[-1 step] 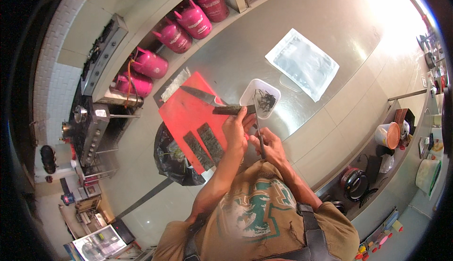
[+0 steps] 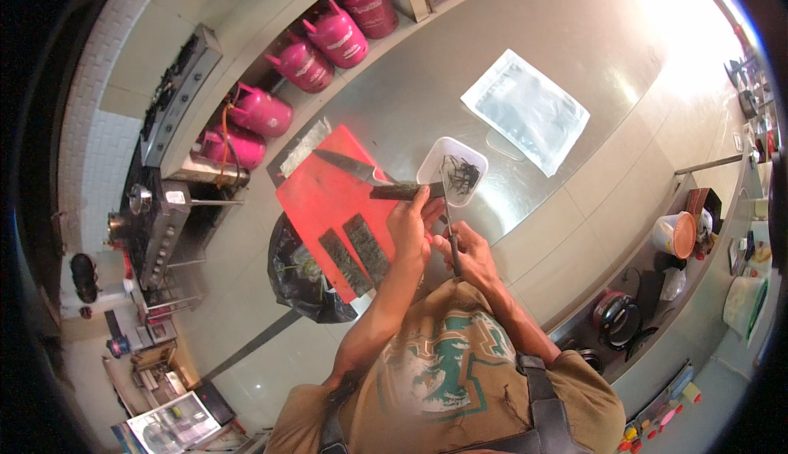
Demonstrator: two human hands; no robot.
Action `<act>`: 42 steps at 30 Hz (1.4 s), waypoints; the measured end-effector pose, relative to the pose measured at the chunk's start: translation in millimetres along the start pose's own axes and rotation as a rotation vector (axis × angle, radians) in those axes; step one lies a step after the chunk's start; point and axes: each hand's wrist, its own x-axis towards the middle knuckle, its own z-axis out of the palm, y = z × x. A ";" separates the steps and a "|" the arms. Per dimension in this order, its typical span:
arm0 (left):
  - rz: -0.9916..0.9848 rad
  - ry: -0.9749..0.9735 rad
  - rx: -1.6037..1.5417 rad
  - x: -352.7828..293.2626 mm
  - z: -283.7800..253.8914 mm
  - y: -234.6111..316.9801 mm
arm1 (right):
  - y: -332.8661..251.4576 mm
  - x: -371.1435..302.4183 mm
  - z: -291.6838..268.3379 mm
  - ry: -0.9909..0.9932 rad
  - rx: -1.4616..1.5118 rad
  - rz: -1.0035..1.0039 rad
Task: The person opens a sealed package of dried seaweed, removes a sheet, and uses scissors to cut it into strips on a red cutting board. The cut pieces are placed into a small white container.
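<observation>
My left hand [image 2: 410,222] is closed on a dark strip of nori [image 2: 394,192], held level above the near edge of a red cutting board. In my right hand [image 2: 474,250] is a pair of scissors [image 2: 453,245], its blades pointing away from me across the end of the strip. Just beyond the blades, a white plastic tub [image 2: 430,155] holds thin dark nori shreds [image 2: 463,176]. Two more nori pieces [image 2: 366,247] lie side by side on the cutting board [image 2: 316,195]. A knife [image 2: 345,163] rests near the board's far side.
The steel table [image 2: 427,84] carries a clear plastic pouch [image 2: 529,113] beyond the tub. A black bag-lined bin [image 2: 287,277] stands by the board's left edge. Pink gas cylinders [image 2: 336,37] line a shelf at the back left. Pans [image 2: 617,320] sit on a shelf at right.
</observation>
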 end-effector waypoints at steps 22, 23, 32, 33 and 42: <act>-0.004 -0.003 0.004 5.7 3.4 -0.6 | 4.2 4.2 0.4 0.040 -0.058 -0.061; -0.006 0.000 0.010 3.5 5.6 1.4 | 3.1 4.7 -0.5 0.037 -0.094 -0.064; -0.017 0.000 0.009 2.0 6.1 1.2 | 2.1 9.9 -0.6 0.048 -0.155 -0.091; -0.011 -0.006 0.016 2.4 5.5 0.7 | 1.1 9.2 -0.2 0.060 -0.174 -0.094; -0.014 -0.011 0.017 5.5 4.5 -2.6 | 17.0 9.7 2.8 0.140 -0.187 -0.150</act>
